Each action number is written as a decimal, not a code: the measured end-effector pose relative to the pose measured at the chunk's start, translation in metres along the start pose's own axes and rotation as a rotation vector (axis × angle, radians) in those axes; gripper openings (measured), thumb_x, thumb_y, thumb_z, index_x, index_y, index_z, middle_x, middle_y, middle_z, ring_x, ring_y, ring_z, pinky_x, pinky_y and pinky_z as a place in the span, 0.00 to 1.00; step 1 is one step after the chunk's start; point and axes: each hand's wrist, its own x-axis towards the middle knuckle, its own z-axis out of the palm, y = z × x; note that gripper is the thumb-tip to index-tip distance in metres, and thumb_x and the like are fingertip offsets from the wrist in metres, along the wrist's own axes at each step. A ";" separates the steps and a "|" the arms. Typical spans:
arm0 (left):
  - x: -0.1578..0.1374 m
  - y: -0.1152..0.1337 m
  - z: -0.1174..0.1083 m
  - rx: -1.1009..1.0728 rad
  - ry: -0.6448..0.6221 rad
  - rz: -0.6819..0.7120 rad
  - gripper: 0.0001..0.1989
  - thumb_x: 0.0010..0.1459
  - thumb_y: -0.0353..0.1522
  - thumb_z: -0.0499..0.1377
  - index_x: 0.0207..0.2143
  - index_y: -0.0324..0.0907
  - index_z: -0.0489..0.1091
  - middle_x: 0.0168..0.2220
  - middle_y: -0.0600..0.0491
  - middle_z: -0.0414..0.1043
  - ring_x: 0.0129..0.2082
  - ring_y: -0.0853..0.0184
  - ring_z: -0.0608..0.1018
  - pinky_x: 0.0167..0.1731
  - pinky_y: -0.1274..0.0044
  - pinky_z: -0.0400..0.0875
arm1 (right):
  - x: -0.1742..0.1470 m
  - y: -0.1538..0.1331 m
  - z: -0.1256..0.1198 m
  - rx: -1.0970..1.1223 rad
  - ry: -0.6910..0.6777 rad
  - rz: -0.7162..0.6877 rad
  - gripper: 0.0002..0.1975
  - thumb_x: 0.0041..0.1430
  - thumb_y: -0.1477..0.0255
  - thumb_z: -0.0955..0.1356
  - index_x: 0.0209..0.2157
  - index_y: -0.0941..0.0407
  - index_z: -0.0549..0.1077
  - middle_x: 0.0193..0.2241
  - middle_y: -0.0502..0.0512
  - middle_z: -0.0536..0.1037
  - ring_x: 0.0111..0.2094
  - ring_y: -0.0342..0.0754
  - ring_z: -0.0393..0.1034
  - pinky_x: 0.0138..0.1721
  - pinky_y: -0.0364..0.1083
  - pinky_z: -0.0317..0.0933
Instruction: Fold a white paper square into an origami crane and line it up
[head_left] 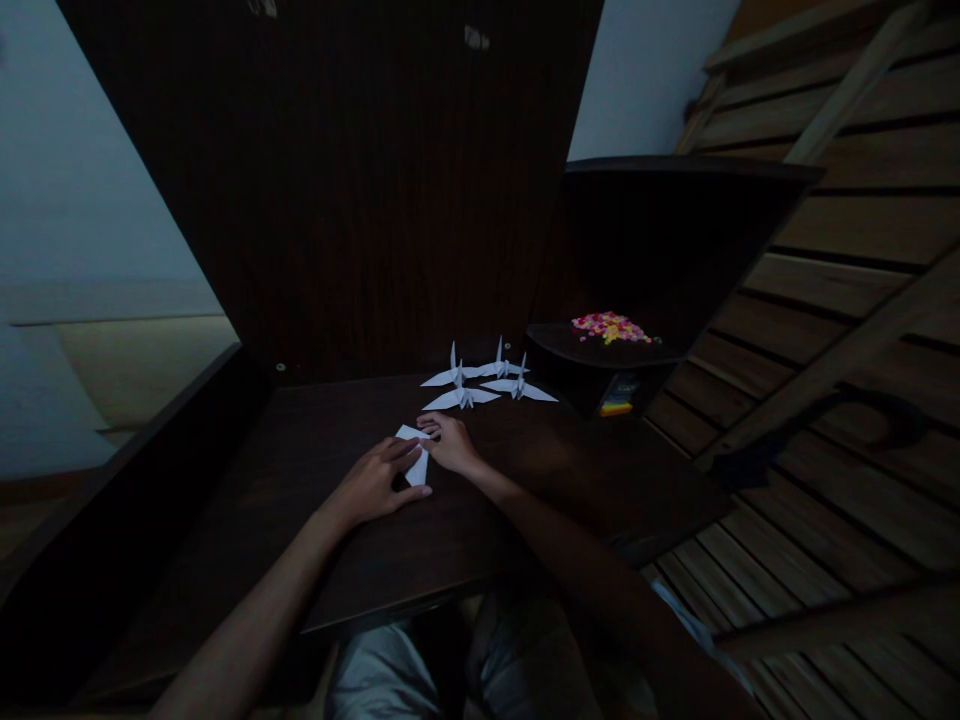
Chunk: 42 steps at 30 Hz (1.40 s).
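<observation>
A small folded piece of white paper (417,468) lies on the dark wooden desk. My left hand (379,478) rests over its left side, with the fingers stretched across the sheet and the thumb apart near its lower corner. At the upper right edge, my right hand (448,442) has its thumb and bent fingers around the paper's border; the exact grip is hard to make out in the dim light. Just beyond the hands stand several white origami cranes (460,396), wings spread, grouped close together.
Right of the cranes, a low corner shelf (585,350) carries a pile of small pink, red and yellow pieces (611,326). Under it sits a yellow item (616,408). A dark panel (360,200) rises behind the desk (300,450). Wooden slats (825,300) stand at the right.
</observation>
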 end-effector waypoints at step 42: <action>0.004 -0.011 0.007 0.098 0.105 -0.119 0.15 0.58 0.28 0.51 0.44 0.39 0.74 0.34 0.46 0.74 0.38 0.60 0.73 0.38 0.70 0.71 | -0.022 -0.024 -0.014 -0.756 -0.298 -0.431 0.17 0.57 0.80 0.62 0.48 0.60 0.73 0.47 0.60 0.75 0.48 0.51 0.65 0.49 0.47 0.60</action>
